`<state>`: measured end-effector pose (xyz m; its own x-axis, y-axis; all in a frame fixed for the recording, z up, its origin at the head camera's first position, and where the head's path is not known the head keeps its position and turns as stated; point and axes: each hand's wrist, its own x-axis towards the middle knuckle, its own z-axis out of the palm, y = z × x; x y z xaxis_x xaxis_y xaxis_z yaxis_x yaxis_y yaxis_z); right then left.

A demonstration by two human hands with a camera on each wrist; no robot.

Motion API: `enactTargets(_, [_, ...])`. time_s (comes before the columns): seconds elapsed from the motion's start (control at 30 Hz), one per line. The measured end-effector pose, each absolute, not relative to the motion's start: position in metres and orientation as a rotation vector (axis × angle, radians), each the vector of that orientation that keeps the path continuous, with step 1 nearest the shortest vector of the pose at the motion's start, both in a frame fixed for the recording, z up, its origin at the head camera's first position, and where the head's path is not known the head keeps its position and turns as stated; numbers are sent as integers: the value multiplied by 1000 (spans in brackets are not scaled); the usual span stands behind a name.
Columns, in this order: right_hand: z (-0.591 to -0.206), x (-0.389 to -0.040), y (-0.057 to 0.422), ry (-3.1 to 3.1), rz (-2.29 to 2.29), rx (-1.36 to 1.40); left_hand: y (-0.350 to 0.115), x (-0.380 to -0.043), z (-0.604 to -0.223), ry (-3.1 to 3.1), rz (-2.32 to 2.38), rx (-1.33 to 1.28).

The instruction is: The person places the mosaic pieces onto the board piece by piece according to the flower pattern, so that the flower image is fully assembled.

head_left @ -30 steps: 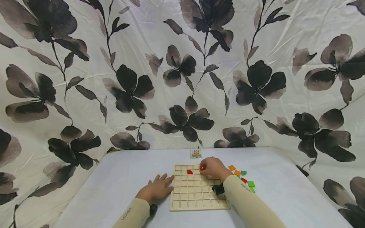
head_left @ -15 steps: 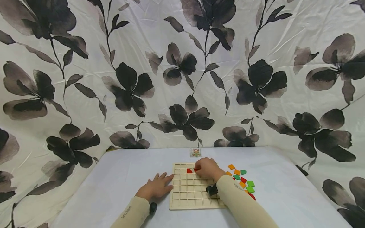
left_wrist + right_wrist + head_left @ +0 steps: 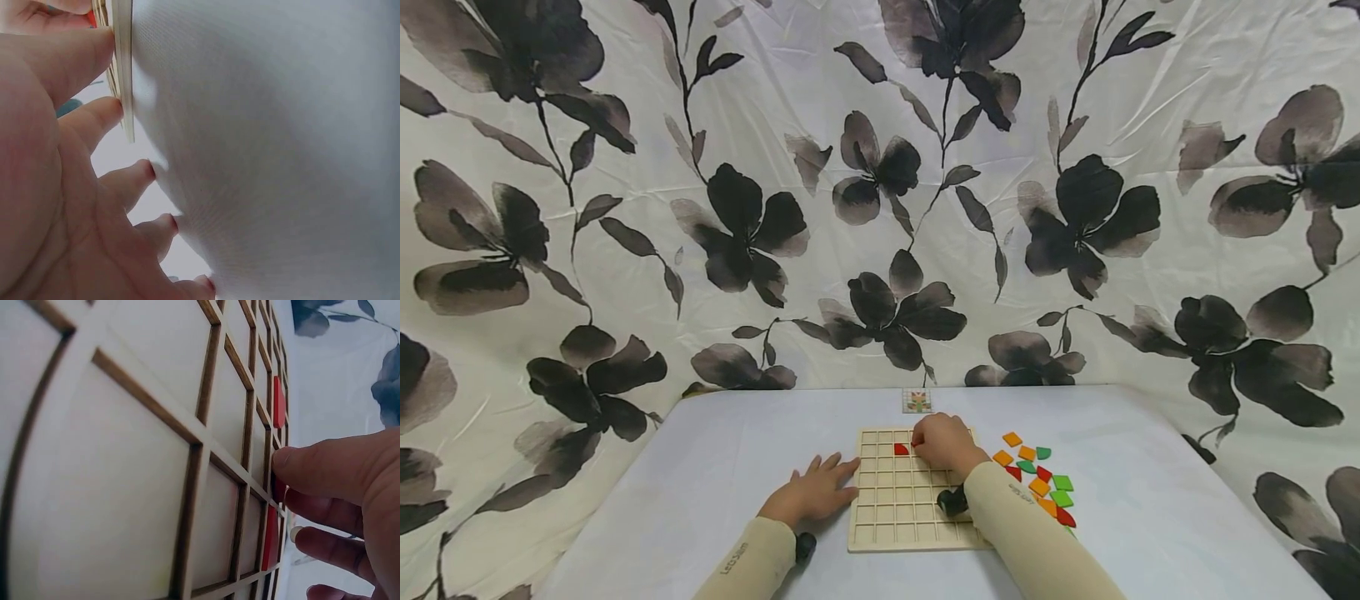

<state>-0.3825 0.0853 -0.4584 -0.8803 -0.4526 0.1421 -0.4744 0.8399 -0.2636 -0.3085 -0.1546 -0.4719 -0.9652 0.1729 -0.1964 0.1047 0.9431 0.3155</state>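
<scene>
A pale wooden grid board [image 3: 887, 500] lies on the table, a red quarter-round tile [image 3: 901, 449] in one of its far cells. My right hand [image 3: 946, 443] is over the far part of the board, just right of that tile. Its thumb and index finger pinch a red tile [image 3: 279, 487], mostly hidden by the fingers, low at a cell. In the right wrist view, one red tile [image 3: 279, 403] shows above the fingertips and another red tile [image 3: 270, 539] below. My left hand [image 3: 812, 492] lies with spread fingers, thumb and index fingertips against the board's left edge.
Several loose orange, green and red tiles, such as an orange tile [image 3: 1012, 438] and a light green tile [image 3: 1062, 482], lie right of the board beside my right forearm. A small patterned card [image 3: 917, 402] lies behind the board. A floral cloth [image 3: 880, 208] hangs behind the white table [image 3: 737, 433].
My right hand has moved a little left over the board with the red tile, then slowed nearly to a stop. Its forearm uncovers more loose tiles. My left hand has stayed in place.
</scene>
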Motion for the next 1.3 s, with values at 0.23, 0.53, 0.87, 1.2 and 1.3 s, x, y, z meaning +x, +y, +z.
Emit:
enactTargets(0.23, [-460,-386,86,-2939,468,738,-154,-307,-470,2874,457,206])
enactTargets(0.53, [-460,-383,90,-2935,560,735,-153,-306,-470,2871,464,202])
enactTargets(0.87, [-455,-386,113,-2896,526,728,-156,-306,-471,2867,445,207])
enactTargets(1.2, [-449,-391,156,-2956,497,529,-155,-308,-469,2865,434,216])
enactTargets(1.3, [-447,-393,169,-2973,472,481,-155,-307,-469,2863,435,205])
